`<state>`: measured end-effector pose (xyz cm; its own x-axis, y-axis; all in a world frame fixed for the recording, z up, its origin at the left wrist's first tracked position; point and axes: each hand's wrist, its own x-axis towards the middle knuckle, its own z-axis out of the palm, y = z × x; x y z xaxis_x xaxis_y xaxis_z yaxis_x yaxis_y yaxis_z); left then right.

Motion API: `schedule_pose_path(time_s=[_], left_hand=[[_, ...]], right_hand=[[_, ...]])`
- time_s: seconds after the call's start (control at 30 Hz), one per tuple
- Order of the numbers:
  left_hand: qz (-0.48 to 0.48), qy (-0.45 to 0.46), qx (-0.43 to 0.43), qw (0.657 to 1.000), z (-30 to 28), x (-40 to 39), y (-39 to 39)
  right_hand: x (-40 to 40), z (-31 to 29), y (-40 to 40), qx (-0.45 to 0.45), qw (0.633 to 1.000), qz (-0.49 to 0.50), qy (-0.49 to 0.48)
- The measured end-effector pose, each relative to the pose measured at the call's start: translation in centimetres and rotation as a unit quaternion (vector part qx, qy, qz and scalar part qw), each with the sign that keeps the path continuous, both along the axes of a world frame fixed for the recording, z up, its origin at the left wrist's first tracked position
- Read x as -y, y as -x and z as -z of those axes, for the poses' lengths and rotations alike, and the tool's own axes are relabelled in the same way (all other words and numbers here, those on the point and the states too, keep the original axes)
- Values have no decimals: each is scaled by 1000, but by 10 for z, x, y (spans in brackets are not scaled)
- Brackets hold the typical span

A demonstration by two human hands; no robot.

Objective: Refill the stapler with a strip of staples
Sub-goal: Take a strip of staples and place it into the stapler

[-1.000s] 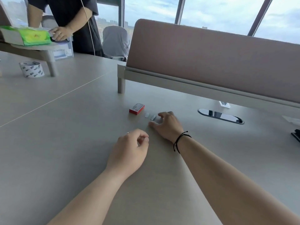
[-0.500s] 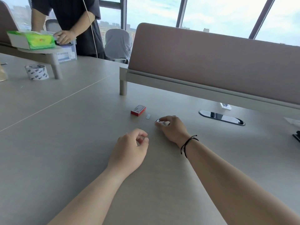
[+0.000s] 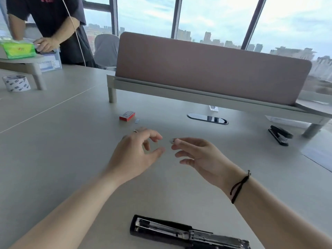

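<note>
Head view: the right hand [image 3: 201, 157] pinches a small staple strip [image 3: 171, 140] at its fingertips; the left hand [image 3: 133, 157], fingers loosely spread, hovers just beside it. The opened stapler [image 3: 179, 232] lies near the wrists. Beyond the left hand sits a red box [image 3: 127, 115], print unreadable. Grey tabletop [image 3: 53, 141]; windows [image 3: 215, 17] show city towers.

An office high up in a city building. A long pale worktop [image 3: 53, 141] carries a padded mauve desk divider [image 3: 212, 69] and an oval cable grommet [image 3: 207, 118]. Floor-height windows [image 3: 215, 18] along the top of the frame show towers. A covered office chair [image 3: 106, 49] stands upper left, beside a roll of printed tape [image 3: 16, 83].
</note>
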<state>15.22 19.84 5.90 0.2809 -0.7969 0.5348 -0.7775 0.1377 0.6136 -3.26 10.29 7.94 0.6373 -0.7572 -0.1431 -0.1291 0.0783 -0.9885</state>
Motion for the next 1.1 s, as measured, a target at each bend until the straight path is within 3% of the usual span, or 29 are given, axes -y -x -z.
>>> schedule_pose_path(time_s=[0.23,0.5,0.83,0.93,1.1], left_hand=[[83,95,85,988,-33,-35,75],[71,133,125,981,-33,-56,130],[132,23,137,981,-26,-74,146],[161,-24,132,978,-20,-76,142],[183,-116,117,969,-3,-76,138]], right_hand=[[-51,-10,71,116,989,-14,-86],[-89,-7,115,173,978,-18,-116],[-104,11,161,185,980,51,-56],[-109,19,167,134,986,91,26],[-113,37,161,-31,978,89,188]])
